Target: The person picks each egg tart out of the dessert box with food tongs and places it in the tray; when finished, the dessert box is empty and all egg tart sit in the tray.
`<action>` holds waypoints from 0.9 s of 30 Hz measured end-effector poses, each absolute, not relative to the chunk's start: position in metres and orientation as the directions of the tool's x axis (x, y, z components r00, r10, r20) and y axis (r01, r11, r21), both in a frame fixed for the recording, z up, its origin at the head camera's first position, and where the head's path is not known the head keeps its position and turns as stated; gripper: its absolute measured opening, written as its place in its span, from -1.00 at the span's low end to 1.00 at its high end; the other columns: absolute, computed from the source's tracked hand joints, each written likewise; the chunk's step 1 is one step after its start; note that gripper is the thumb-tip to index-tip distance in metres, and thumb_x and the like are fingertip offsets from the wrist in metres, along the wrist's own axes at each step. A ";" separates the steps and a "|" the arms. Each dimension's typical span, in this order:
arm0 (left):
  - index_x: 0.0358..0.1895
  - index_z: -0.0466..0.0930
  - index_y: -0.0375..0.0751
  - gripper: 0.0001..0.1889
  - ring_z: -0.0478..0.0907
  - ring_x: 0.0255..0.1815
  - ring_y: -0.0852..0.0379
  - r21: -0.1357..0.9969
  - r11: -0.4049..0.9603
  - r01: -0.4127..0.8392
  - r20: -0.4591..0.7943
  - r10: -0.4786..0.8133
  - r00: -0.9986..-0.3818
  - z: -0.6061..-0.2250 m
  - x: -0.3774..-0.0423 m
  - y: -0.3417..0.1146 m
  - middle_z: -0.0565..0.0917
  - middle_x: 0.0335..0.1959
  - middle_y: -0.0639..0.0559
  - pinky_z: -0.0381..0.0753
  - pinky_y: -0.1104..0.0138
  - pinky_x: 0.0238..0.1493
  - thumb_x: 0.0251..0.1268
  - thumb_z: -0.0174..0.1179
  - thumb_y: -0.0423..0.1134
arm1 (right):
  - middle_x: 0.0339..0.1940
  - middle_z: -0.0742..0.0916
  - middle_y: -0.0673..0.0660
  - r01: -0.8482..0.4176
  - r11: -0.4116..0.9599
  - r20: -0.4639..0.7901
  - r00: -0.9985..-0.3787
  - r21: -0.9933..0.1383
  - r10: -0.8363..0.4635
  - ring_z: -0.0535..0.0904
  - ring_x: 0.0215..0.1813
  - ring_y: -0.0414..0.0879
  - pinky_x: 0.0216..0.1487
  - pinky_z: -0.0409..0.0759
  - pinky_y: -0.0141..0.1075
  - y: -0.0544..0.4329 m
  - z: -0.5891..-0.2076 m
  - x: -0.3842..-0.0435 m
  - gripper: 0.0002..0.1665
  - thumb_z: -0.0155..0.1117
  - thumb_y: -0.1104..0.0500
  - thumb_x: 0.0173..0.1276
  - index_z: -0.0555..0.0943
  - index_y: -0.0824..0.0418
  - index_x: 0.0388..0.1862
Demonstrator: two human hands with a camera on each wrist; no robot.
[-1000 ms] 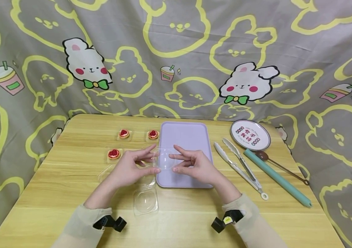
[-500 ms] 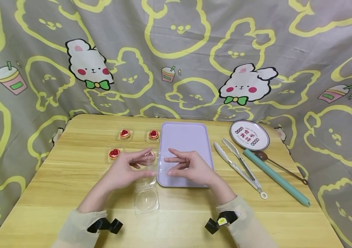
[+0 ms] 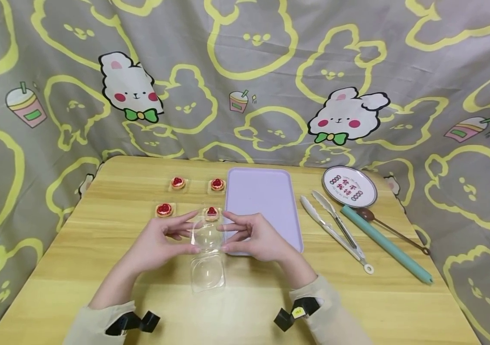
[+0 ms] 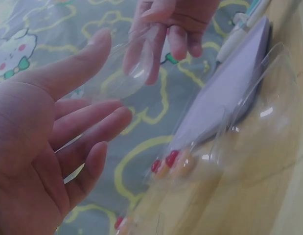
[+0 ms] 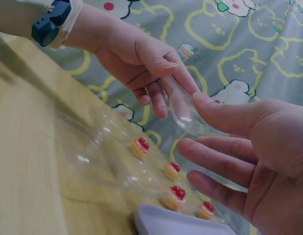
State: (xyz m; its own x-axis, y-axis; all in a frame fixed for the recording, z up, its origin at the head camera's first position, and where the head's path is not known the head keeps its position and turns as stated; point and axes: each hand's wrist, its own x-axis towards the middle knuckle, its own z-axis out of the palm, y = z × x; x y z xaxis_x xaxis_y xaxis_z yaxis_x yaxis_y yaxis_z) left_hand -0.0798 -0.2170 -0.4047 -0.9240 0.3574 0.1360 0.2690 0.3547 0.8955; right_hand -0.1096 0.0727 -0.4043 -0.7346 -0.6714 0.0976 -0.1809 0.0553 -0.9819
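Observation:
My left hand (image 3: 158, 242) and right hand (image 3: 257, 237) pinch opposite edges of a clear domed plastic lid (image 4: 139, 73) between thumb and fingers. It is raised above the table, as both wrist views show. In the head view the lid overlaps an open clear plastic clamshell box (image 3: 207, 274) on the wood below. A small tart with red topping (image 3: 211, 213) shows just beyond the lid. Several such tarts sit on clear square bases to the left of the tray, among them a far-left tart (image 3: 178, 183) and a near-left tart (image 3: 164, 210).
A lilac tray (image 3: 266, 191) lies behind my right hand. To its right are metal tongs (image 3: 335, 230), a teal rod (image 3: 386, 244), a brown long-handled spoon (image 3: 366, 214) and a printed plate (image 3: 349, 187). A patterned curtain (image 3: 266, 86) hangs behind the table (image 3: 245, 306).
Both hands have moved left and slightly toward me with the lid, from over the tray's left side to over the clear box and near the front tart.

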 end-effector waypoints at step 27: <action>0.46 0.52 -0.34 -0.14 0.78 -0.13 0.10 0.858 0.429 0.283 0.135 0.344 -0.929 -0.437 -0.018 -0.306 0.82 0.03 -0.02 0.75 0.37 -0.10 -0.01 0.66 -0.33 | 0.01 0.84 -0.04 -0.291 0.355 -0.058 -0.696 -0.889 -0.715 0.57 -0.75 -0.18 -0.63 0.63 -0.35 -0.023 -0.419 -0.076 0.03 0.72 0.15 0.16 0.43 0.36 0.55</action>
